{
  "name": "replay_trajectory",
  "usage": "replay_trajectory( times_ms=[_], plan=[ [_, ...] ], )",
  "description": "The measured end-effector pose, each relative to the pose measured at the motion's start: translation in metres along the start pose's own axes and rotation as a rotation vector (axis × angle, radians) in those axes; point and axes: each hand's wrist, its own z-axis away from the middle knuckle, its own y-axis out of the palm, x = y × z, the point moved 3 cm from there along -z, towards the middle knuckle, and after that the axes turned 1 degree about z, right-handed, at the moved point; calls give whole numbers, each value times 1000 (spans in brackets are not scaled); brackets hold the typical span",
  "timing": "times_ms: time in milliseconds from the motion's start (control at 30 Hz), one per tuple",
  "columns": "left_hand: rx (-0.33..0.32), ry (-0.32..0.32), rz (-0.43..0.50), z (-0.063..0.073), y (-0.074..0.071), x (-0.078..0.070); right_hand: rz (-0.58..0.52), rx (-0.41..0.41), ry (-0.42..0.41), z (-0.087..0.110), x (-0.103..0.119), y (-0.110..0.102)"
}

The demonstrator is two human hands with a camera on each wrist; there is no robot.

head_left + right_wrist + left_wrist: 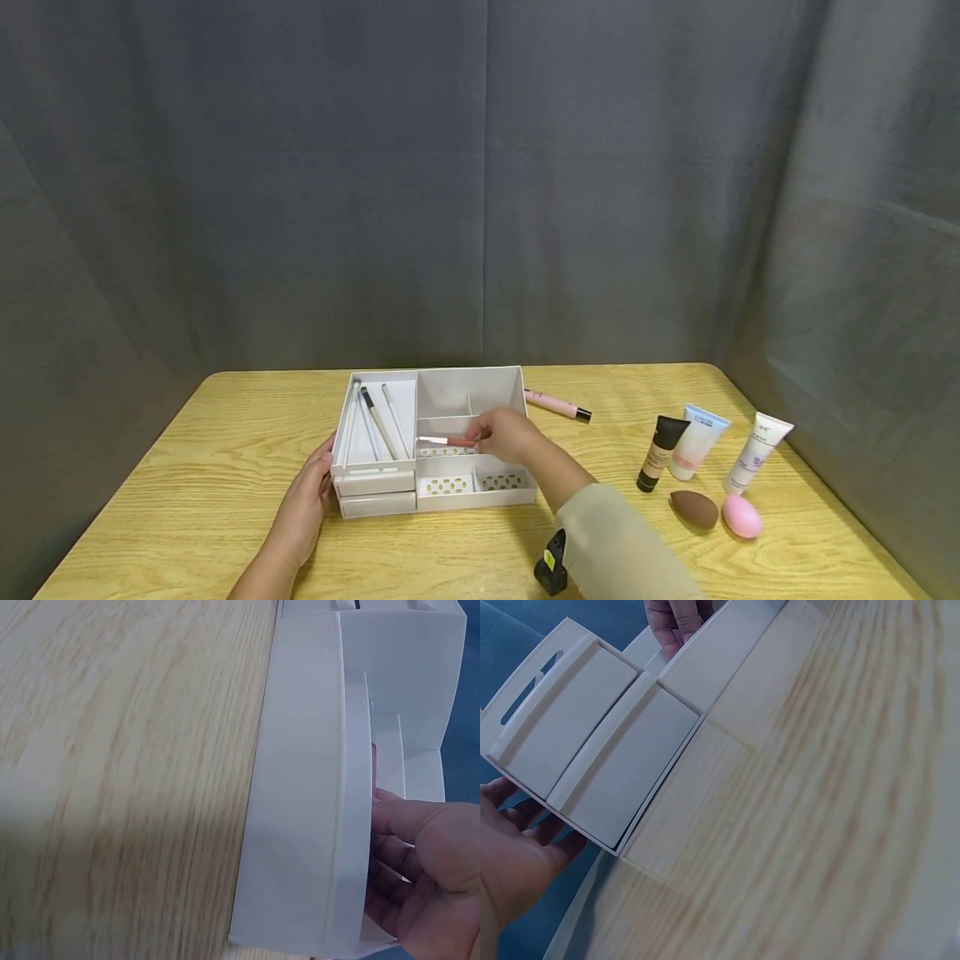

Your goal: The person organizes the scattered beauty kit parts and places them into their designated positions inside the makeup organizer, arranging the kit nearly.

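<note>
A white cosmetics organizer (480, 502) with open compartments and two drawers stands on the table. My left hand (302, 507) rests along its left side, and in the left wrist view the fingers (544, 825) lie loosely extended against that wall. My right hand (510, 435) reaches over the middle compartment. Thumb and fingers pinch a slim reddish stick (459, 442) with a whitish left end, held level above the dotted compartment floor. From the right wrist, the front wall (300, 780) hides most of that stick. Several thin makeup brushes (378, 423) lie in the upper left tray.
Behind the organizer's right side lies a pink tube (551, 403) with a black cap. To the right stand a black-and-beige tube (657, 462), a blue-and-pink tube (697, 442) and a white tube (753, 454). A brown sponge (694, 509) and a pink sponge (742, 516) lie before them.
</note>
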Motion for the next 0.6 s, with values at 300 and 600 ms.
replay_trajectory(
  times_ms=[300, 600],
  plan=[
    [-14, 0, 9, -2, -2, 1, 57, 57, 14, -5, 3, 0],
    [-10, 6, 14, -1, -1, 0, 103, 134, 60, -9, 3, 0]
  ],
)
